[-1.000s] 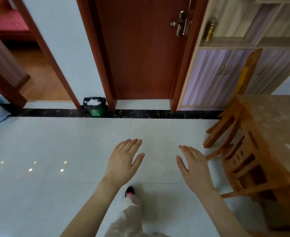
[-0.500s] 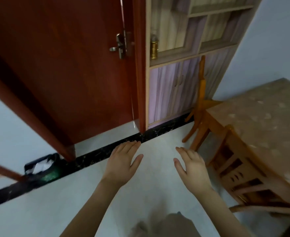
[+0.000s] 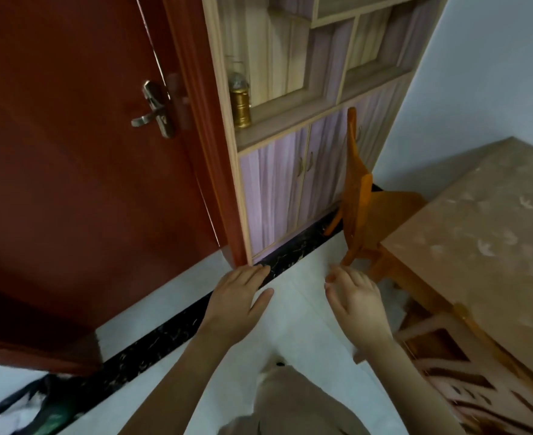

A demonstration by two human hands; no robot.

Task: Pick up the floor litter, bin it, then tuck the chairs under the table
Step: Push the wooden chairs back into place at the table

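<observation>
1. A red-brown door (image 3: 70,167) with a metal handle (image 3: 153,116) fills the left. Just right of its frame stands a cabinet (image 3: 274,189) with purple-striped doors and open shelves. A gold jar (image 3: 240,105) sits on the lowest shelf.
2. A black strip (image 3: 164,337) runs slantwise over the white floor (image 3: 303,312), along the foot of the door and cabinet.
3. The bench (image 3: 478,246), mottled tan on top, takes the right side.
4. The far chair (image 3: 365,215) stands between the cabinet and the bench's far end. Its back is upright, seen edge-on, on the cabinet side, and its seat points at the bench and reaches its end.
5. The near chair (image 3: 447,381) lies along the bench's near side, its slatted back parallel to the bench edge. It is blurred, so how far under it sits cannot be told.
6. The bin (image 3: 53,419), lined with a black bag, is in the lower left corner by the strip, with white litter (image 3: 23,417) inside. Its green side is too blurred to read.
7. The left hand (image 3: 240,299) hovers palm down over the strip, fingers straight and pointing forward. Its grip is wide and holds nothing.
8. The right hand (image 3: 358,304) hovers palm down near the far chair's leg, fingers loose. Its grip is also wide and holds nothing.
9. A tan trouser leg (image 3: 290,403) shows between the forearms.
</observation>
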